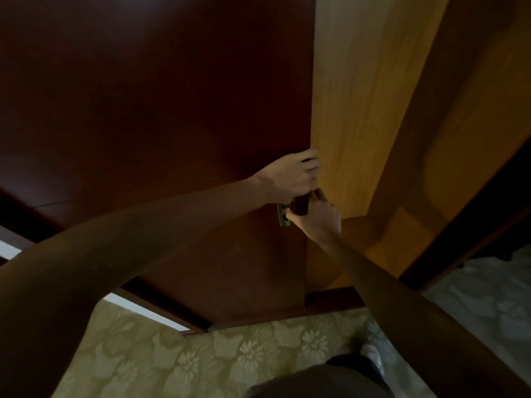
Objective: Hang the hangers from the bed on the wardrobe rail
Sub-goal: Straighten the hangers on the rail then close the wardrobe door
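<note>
- No hangers, bed or wardrobe rail are in view; where the hangers lie cannot be told, nor how they look.
- As a judgement: hangers should be light and stiff, best taken at the neck under the hook.
- The left hand [290,175] curls its fingers round the free edge of the dark wardrobe door [161,104].
- The right hand [314,216] grips a dark handle [300,206] on that door, just below the left hand, beside a small metal lock plate [283,218].
- Beyond the door's edge, the lighter wooden wardrobe interior [353,110] shows.
- Patterned carpet [218,357] lies below.
</note>
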`<state>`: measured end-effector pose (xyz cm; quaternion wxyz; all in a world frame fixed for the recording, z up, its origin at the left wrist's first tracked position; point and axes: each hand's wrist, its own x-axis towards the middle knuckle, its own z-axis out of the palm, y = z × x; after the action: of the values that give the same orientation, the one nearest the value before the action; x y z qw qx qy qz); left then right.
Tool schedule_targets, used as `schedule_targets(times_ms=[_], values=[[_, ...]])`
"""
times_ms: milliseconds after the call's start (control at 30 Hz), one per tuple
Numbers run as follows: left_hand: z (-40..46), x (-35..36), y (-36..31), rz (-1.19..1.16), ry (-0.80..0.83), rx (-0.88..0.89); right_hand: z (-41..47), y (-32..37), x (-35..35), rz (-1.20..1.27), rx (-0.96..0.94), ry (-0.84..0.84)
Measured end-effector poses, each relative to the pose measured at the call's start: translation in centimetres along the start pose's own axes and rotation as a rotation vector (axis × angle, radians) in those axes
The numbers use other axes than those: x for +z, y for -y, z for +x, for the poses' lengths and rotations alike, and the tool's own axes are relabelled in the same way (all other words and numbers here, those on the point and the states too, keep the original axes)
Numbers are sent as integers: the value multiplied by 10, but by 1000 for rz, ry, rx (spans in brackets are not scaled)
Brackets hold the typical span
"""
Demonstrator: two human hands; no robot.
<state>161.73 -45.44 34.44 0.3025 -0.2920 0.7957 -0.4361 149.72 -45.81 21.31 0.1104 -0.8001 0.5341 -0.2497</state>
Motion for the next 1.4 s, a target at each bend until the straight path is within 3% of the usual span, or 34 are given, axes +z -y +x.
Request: schedule_targets(times_ms=[467,800,933,1033,1133,1233,1400], values=[[19,-13,-14,-10,87,-26,11,-18,-15,-1,-31,82],[64,-30,-21,-54,95,-28,14,-49,-46,-36,60,165],[62,-34,-34,-177,-78,-81,18,-71,-43,-41,66,182],[29,-30,-54,-395,-244,-225,22,-95,-25,-41,76,218],[-32,-22,-74,-626,-256,-455,10,-88,-55,-231,122,325],[-103,-8,-76,-738,-80,-735,-7,-56,-73,-298,68,383],[-224,21,-70,-837,345,-1138,-33,60,-42,-136,-147,419]])
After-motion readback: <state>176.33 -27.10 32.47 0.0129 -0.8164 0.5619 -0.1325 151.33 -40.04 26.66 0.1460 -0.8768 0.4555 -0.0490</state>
